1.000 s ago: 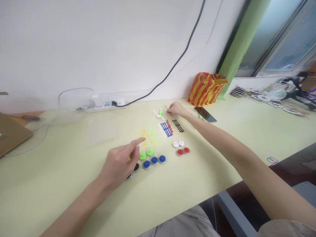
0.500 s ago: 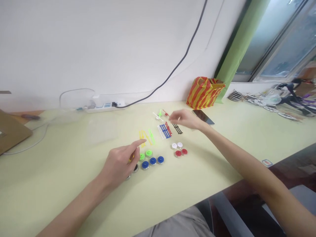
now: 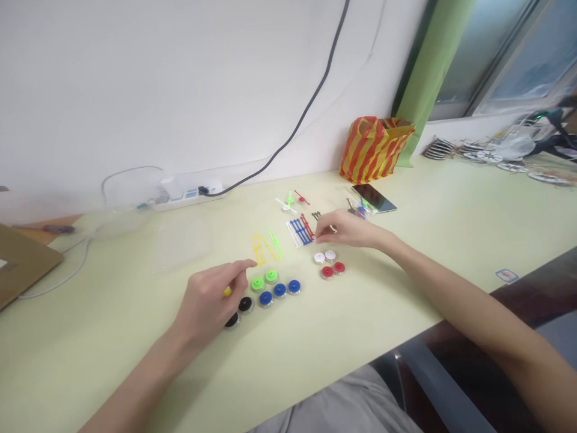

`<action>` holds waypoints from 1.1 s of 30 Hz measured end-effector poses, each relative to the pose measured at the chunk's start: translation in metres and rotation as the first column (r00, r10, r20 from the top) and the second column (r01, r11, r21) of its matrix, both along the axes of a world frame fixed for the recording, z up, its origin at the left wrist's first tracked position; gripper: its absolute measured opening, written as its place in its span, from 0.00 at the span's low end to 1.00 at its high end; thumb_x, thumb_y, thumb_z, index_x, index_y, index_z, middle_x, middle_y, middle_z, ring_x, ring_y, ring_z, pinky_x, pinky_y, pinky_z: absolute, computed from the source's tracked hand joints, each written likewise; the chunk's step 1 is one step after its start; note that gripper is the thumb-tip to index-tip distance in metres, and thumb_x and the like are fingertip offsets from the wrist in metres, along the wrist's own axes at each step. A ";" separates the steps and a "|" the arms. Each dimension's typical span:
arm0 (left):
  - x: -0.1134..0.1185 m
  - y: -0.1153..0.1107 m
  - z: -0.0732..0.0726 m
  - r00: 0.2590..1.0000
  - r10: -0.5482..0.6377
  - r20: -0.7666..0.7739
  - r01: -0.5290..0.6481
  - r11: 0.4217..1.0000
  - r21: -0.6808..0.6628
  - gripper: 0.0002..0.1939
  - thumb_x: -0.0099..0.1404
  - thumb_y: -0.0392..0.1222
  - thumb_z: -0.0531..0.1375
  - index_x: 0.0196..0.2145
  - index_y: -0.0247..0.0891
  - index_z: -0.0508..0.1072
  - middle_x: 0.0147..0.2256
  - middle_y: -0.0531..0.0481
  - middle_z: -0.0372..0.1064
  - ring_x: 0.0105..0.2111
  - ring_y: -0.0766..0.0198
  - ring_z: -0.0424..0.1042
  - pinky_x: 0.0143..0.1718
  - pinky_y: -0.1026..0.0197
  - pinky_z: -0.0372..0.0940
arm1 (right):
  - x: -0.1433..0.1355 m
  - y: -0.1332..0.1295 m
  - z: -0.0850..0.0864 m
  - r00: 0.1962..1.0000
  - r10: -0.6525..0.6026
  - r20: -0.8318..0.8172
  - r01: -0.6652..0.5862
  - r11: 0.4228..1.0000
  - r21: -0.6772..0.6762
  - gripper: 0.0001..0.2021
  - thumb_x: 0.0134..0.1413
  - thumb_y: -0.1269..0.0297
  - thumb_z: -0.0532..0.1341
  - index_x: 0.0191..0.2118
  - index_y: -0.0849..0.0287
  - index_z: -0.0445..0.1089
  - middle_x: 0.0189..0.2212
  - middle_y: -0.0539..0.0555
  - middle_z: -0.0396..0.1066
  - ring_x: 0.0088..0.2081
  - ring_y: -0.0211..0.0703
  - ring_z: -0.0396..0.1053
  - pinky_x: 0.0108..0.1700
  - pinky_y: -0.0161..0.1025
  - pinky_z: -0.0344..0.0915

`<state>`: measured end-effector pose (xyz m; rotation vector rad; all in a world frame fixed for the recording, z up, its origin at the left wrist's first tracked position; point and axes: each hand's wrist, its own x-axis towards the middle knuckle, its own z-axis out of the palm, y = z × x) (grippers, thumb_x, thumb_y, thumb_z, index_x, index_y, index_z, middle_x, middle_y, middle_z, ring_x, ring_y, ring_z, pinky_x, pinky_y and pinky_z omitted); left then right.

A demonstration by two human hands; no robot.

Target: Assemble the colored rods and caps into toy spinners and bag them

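Observation:
My left hand hovers over the near left of the discs, index finger stretched toward the yellow sticks, its other fingers curled. A bit of a yellow disc shows through its finger gap. Beside it lie black discs, green discs and blue discs. My right hand is at the black sticks, thumb and fingertips drawn together; anything between them is hidden. Red sticks, blue sticks and white sticks lie just left of it.
White discs and red discs lie below my right hand. Behind are small stick-and-disc pieces, a phone and a striped bag. A power strip is along the wall; a cardboard box stands left.
My right hand has come down toward me, from near the red stick-and-disc piece to the black sticks. My left hand has shifted slightly left, uncovering more of the black discs.

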<state>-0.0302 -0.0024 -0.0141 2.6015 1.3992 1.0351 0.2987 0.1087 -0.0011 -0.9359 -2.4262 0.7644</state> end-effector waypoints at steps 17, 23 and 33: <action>-0.004 0.002 -0.002 0.998 -0.027 -0.049 0.025 0.999 -0.029 0.12 0.71 0.36 0.53 0.43 0.39 0.76 0.23 0.59 0.67 0.21 0.71 0.66 0.26 0.68 0.61 | -0.002 0.005 -0.009 0.993 -0.117 -0.018 0.119 0.983 0.141 0.07 0.61 0.66 0.62 0.34 0.60 0.78 0.33 0.55 0.77 0.33 0.41 0.69 0.37 0.38 0.62; -0.001 0.003 0.003 0.996 -0.066 -0.065 0.061 0.995 -0.080 0.11 0.73 0.38 0.53 0.46 0.40 0.75 0.33 0.53 0.73 0.32 0.66 0.73 0.34 0.64 0.66 | -0.003 -0.007 0.002 0.998 0.043 -0.055 -0.040 0.998 0.058 0.06 0.62 0.63 0.64 0.38 0.60 0.77 0.36 0.54 0.78 0.36 0.41 0.71 0.38 0.37 0.64; 0.009 0.001 0.003 0.943 -0.269 -0.194 0.210 0.937 -0.279 0.16 0.71 0.46 0.59 0.54 0.42 0.67 0.56 0.43 0.66 0.54 0.54 0.70 0.52 0.53 0.69 | -0.028 -0.038 0.001 0.994 0.106 -0.004 -0.096 0.912 0.398 0.11 0.71 0.64 0.55 0.51 0.59 0.71 0.47 0.61 0.70 0.49 0.48 0.68 0.51 0.45 0.65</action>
